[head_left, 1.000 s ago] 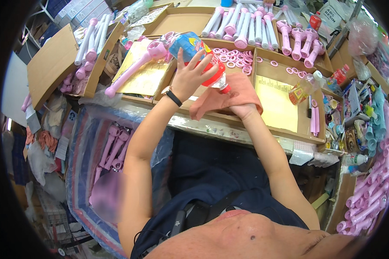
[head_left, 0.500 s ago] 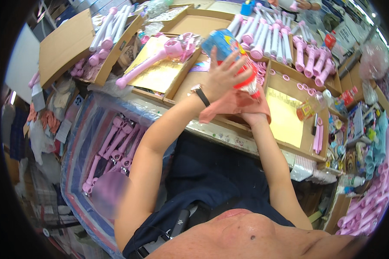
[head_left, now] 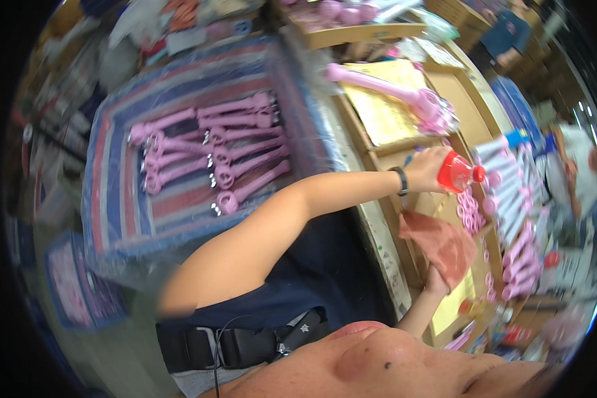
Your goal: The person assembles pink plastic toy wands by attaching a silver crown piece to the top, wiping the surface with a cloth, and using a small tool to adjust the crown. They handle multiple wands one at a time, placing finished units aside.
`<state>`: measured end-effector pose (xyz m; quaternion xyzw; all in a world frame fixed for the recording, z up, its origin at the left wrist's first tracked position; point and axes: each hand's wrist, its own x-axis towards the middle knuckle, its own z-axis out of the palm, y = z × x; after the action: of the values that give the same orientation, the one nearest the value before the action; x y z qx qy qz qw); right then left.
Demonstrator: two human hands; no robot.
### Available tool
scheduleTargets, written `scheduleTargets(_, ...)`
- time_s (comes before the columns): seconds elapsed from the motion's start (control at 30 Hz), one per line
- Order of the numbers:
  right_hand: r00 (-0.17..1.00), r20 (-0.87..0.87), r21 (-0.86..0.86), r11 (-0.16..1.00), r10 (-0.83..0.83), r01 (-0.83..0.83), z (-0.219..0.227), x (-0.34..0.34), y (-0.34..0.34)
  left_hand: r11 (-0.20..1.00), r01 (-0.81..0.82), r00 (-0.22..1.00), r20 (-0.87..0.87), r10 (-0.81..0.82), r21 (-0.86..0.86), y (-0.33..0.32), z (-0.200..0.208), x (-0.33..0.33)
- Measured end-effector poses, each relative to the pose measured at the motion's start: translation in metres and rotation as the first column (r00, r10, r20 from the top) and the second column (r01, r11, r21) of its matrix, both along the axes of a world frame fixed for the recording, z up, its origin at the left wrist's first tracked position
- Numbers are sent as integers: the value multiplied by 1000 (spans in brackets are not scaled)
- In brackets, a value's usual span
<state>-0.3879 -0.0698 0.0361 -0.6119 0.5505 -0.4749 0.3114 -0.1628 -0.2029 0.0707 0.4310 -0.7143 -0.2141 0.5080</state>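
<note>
- Red plastic bottle (head_left: pixel 459 176), with a smaller red cap at its far end, is gripped in the person's left hand (head_left: pixel 426 170); the fingers wrap closed around its body above the cardboard trays on the work surface (head_left: pixel 386 233).
- Black wristband (head_left: pixel 400 180) circles the left wrist, with the bare forearm stretching back toward the dark blue shirt (head_left: pixel 312 272).
- Reddish-brown cloth (head_left: pixel 439 243) lies just below the bottle, draped over the right hand (head_left: pixel 436 284); the fingers are hidden under the fabric, so their spread cannot be told, though the cloth rests in their hold.
- Pink rings (head_left: pixel 469 211) lie scattered in the tray just beside the bottle, between it and the cloth.
- Pink wands (head_left: pixel 213 154) lie side by side on a blue-and-red striped sheet (head_left: pixel 116 199) well to the left of the hands, below the surface's edge.
- One large pink wand (head_left: pixel 395 93) rests across a yellow sheet (head_left: pixel 378 113) in a cardboard tray beyond the left hand.
- Rows of pink-and-white wands (head_left: pixel 514 199) fill boxes to the right of the bottle; the view is blurred there.
- Another person (head_left: pixel 574 176) in a pale top is at the far right, apart from the hands.
</note>
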Motion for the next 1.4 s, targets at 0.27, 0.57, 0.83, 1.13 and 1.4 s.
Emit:
scheduleTargets(0.27,-269,958,-4,933,-100,-361,-28,-14,-28,981,-161,984,90,152,106,-27,-18,33)
scheduleTargets(0.57,-130,965,188,949,-226,-254,-30,-7,-22,887,-389,913,-234,335,-248,41,-125,239)
scheduleTargets(0.83,94,889,434,890,-448,137,-9,26,-19,488,-100,512,-376,772,867,122,-341,280)
scheduleTargets(1.13,655,-728,-130,979,-203,159,25,66,-23,132,193,306,-187,934,972,133,-427,321)
scheduleTargets(1.4,-95,932,346,936,-350,-60,-6,39,-12,508,373,-272,-431,860,776,261,-186,380)
